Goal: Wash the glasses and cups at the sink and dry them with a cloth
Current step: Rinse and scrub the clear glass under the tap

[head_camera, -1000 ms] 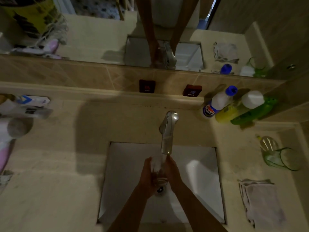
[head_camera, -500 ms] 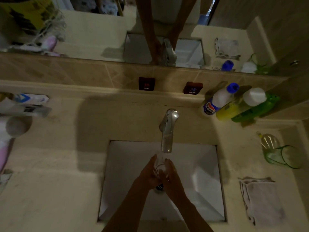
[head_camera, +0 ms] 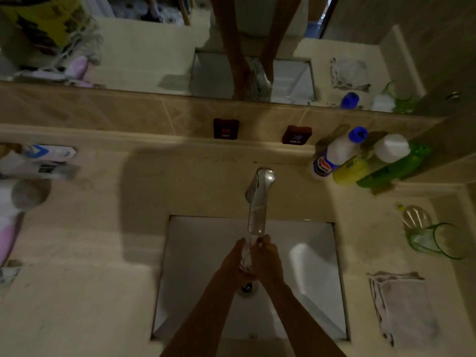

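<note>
A clear glass (head_camera: 246, 253) sits between my two hands over the white sink (head_camera: 195, 253), right under the chrome tap (head_camera: 258, 199). My left hand (head_camera: 233, 266) wraps its left side and my right hand (head_camera: 268, 261) covers its right side, so most of the glass is hidden. A green-tinted glass (head_camera: 438, 240) lies on its side on the counter at the far right, with another small clear glass (head_camera: 416, 216) just behind it. A grey cloth (head_camera: 401, 305) lies flat on the counter right of the sink.
Cleaning bottles, one with a blue cap (head_camera: 334, 155), one yellow (head_camera: 353, 168) and one green (head_camera: 391, 168), lean at the back right. Hot (head_camera: 226, 128) and cold (head_camera: 296, 135) buttons sit on the tiled ledge below a mirror. Toiletries (head_camera: 38, 161) crowd the left counter.
Both hands have shifted slightly up toward the tap with the glass, closing in tighter around it. The right hand's fingers now reach higher over the rim.
</note>
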Motion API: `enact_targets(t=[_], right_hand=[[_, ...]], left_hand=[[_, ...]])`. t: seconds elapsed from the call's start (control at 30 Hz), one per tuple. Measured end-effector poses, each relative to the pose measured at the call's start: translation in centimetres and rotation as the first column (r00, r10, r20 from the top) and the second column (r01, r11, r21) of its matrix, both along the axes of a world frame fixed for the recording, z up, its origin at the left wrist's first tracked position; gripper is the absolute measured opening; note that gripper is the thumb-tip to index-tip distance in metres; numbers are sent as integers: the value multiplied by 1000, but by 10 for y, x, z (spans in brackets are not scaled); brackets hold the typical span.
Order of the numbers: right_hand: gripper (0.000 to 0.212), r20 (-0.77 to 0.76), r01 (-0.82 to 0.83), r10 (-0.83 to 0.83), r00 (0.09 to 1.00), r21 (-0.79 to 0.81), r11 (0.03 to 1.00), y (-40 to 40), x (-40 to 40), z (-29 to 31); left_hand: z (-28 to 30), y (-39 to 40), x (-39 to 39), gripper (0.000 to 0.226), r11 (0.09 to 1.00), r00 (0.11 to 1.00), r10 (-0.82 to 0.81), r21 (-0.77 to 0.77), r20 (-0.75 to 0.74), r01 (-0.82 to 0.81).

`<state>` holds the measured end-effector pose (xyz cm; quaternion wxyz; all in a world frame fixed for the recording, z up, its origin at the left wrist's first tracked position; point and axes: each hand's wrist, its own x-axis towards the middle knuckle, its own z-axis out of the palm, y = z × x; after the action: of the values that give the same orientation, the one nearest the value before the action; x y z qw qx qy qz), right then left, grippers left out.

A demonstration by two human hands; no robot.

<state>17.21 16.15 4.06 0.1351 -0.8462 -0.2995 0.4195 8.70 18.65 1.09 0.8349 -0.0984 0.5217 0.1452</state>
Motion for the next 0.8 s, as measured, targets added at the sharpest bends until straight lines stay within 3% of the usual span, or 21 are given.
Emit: enact_targets(t=[0.1,0.17,0.3,0.4,0.53,0.73,0.8], right_hand=[[49,-273,172,-203,940,-136,976,2,15,-17],[62,-363,210,-273,891,-204,956,-3,21,-20],[60,-506,287,-435,745,-346,893,-14,20,-8],[55,-548,348,-468,693,-314,883,-22,22,-9],[60,-590,348,-483,647,-335,876,-27,26,-8],[46,-618,389,-499,608,-316,865,-30,25,4],[44,-623,422,-481,617,-254,870,-24,25,6]], left_hand=[[-1,-7,-2,38,990,994,-101,99,-42,104],[-7,-13,-7,46,959,981,-189,208,-37,192],[-8,-22,-13,52,954,981,-187,248,50,169],[-5,-23,-15,66,952,988,-151,274,41,134],[-6,-24,-18,81,953,989,-70,285,-131,105],[4,-23,-15,75,906,970,-224,348,-90,241],[6,-21,-18,71,892,978,-143,409,-152,194]])
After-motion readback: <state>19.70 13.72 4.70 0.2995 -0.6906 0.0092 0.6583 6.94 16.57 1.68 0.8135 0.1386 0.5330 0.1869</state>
